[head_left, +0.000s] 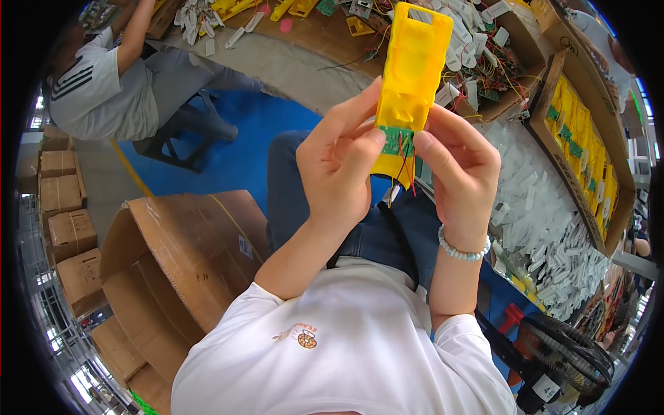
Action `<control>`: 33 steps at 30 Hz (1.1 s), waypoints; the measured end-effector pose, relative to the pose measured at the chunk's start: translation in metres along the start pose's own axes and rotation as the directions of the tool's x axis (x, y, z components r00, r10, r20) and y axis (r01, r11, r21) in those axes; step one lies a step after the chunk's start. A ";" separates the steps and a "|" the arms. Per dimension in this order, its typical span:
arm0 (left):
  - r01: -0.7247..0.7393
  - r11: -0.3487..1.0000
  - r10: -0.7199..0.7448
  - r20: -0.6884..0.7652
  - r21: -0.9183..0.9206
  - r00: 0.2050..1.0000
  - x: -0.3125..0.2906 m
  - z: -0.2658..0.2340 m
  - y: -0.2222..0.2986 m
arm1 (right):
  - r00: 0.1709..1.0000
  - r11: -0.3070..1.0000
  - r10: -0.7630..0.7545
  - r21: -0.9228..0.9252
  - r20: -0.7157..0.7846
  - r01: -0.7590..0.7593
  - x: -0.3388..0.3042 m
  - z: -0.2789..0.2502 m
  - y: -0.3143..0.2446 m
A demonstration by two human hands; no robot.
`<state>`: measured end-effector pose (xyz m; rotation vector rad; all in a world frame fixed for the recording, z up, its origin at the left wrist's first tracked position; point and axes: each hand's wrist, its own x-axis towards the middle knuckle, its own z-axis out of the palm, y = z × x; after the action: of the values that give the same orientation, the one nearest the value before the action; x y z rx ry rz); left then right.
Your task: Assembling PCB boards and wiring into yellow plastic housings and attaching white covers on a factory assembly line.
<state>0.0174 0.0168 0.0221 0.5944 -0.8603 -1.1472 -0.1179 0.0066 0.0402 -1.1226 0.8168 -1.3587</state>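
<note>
Held up in front of me is a yellow plastic housing [413,66], long and rectangular with an open window at its top end. A green circuit board [397,140] lies across its lower part, and thin red and dark wires hang from it. My left hand [340,155] grips the housing's left edge, thumb on the board's left end. On the other side my right hand [462,159] pinches the right edge with its thumb at the board's right end. Some fingertips are hidden behind the housing.
A cardboard tray [553,131] of yellow housings with green boards stands at right, beside a heap of pale plastic pieces [546,228]. Boards and wires fill a box [515,83] behind. A large carton [194,242] is at left, a black fan [564,356] at lower right. Another person [111,97] sits far left.
</note>
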 end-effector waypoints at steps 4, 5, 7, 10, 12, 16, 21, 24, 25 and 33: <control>-0.088 0.992 0.088 0.010 0.091 0.996 -0.003 0.003 -0.004 | 0.998 0.999 -0.040 -0.029 0.038 0.041 0.001 0.006 -0.010; -0.088 0.992 0.087 0.012 0.089 0.996 -0.003 0.002 -0.005 | 0.998 0.999 -0.041 -0.030 0.037 0.042 0.001 0.007 -0.009; -0.128 0.972 0.122 0.040 0.197 0.992 -0.005 0.001 -0.006 | 0.998 0.994 -0.049 -0.097 0.029 0.051 0.002 0.009 -0.006; -0.197 0.955 0.185 0.071 0.222 0.980 -0.006 0.001 -0.005 | 0.999 0.993 -0.026 -0.115 0.025 0.029 0.002 0.011 -0.009; -0.210 0.943 0.192 0.094 0.259 0.977 -0.009 -0.002 -0.005 | 1.000 0.992 -0.019 -0.124 0.020 0.021 0.001 0.012 -0.010; -0.281 0.890 0.246 0.141 0.360 0.959 -0.009 -0.007 -0.007 | 1.000 0.987 0.000 -0.160 0.004 0.000 0.001 0.012 -0.009; -0.276 0.854 0.235 0.145 0.442 0.961 -0.010 -0.008 -0.005 | 1.000 0.987 0.005 -0.160 0.001 -0.005 0.001 0.012 -0.005; -0.283 0.812 0.230 0.165 0.511 0.959 -0.010 -0.010 -0.004 | 1.000 0.986 0.001 -0.167 -0.003 -0.002 0.000 0.012 -0.006; -0.294 0.777 0.230 0.184 0.556 0.956 -0.010 -0.011 -0.004 | 1.000 0.984 0.005 -0.180 0.003 -0.004 0.000 0.011 -0.004; 0.088 0.983 -0.093 -0.021 -0.164 0.995 0.017 0.003 0.009 | 0.988 0.993 0.114 -0.039 0.100 -0.111 0.006 -0.010 -0.014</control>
<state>0.0229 0.0036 0.0358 0.5178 -0.7132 -1.2756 -0.1310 0.0006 0.0510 -1.1458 0.8186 -1.1884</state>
